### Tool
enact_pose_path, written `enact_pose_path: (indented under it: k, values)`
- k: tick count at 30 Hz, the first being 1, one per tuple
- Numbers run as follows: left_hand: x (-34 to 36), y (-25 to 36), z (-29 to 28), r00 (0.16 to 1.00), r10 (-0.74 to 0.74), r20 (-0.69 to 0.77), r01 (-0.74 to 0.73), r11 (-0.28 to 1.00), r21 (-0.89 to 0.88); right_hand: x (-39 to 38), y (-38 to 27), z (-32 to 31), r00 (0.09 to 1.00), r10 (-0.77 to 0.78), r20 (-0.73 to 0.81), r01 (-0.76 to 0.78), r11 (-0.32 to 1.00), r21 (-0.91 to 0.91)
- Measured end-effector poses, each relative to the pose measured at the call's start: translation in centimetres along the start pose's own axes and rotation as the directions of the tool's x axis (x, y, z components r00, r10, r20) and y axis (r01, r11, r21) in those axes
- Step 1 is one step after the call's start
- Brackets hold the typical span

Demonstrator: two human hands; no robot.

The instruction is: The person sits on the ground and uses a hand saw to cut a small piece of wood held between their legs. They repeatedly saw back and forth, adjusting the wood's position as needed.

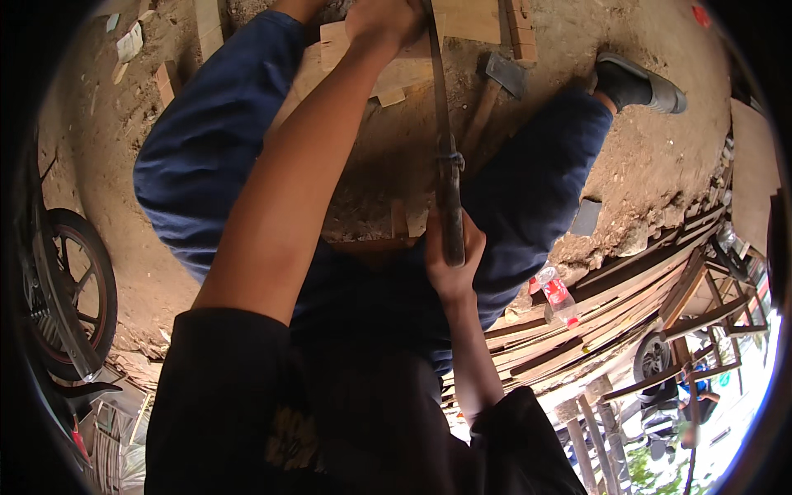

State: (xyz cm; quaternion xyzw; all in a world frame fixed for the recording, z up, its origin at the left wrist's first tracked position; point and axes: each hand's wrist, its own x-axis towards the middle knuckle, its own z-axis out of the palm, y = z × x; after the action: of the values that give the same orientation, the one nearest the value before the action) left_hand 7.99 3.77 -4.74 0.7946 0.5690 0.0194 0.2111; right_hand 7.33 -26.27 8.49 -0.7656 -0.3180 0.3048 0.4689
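Note:
My right hand (455, 254) is closed round the dark handle of a long narrow-bladed tool (441, 91). A ring sits where handle meets blade, and the blade runs up past the top edge, its tip out of view. My left arm stretches forward. My left hand (386, 21) is at the top edge beside the blade, over light wooden boards (400, 70); its fingers are blurred and cut off, so what they touch or hold is unclear. Just right of the blade, a hatchet (506, 74) with a wooden handle lies between my spread legs.
Wood offcuts (167, 82) lie on the dirt floor (660, 153). A stack of long wooden strips (610, 305) lies at the right, with a plastic bottle (558, 297) on it. A motorcycle wheel (78, 289) stands at the left. Another person (697, 408) is far back, lower right.

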Motion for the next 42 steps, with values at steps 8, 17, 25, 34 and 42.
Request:
enact_pose_path:
  k: [8, 17, 25, 34, 42]
  values:
    - [0.4, 0.8, -1.7, 0.991, -0.065, 0.113, 0.064, 0.998, 0.017, 5.3, -1.5, 2.4, 0.997, 0.037, 0.064, -0.038, 0.999, 0.011]
    - [0.5, 0.1, -0.1, 0.991, 0.110, 0.069, -0.124, 0.963, 0.240, 6.4, -1.0, 1.0, 0.989, 0.052, 0.138, -0.053, 0.999, 0.006]
    - [1.4, -2.9, -0.1, 0.986, 0.138, 0.093, -0.163, 0.909, 0.382, 1.2, -0.2, -0.7, 0.999, -0.038, 0.038, 0.037, 0.999, 0.035]
    - [0.4, -0.3, -2.1, 0.995, -0.101, 0.021, 0.096, 0.980, 0.177, -0.2, -0.9, -2.2, 0.997, 0.068, 0.048, -0.071, 0.996, 0.056]
    - [0.6, -1.4, -1.8, 0.997, 0.059, 0.044, -0.067, 0.975, 0.213, 6.2, -0.6, 1.0, 0.996, 0.062, 0.058, -0.064, 0.997, 0.032]
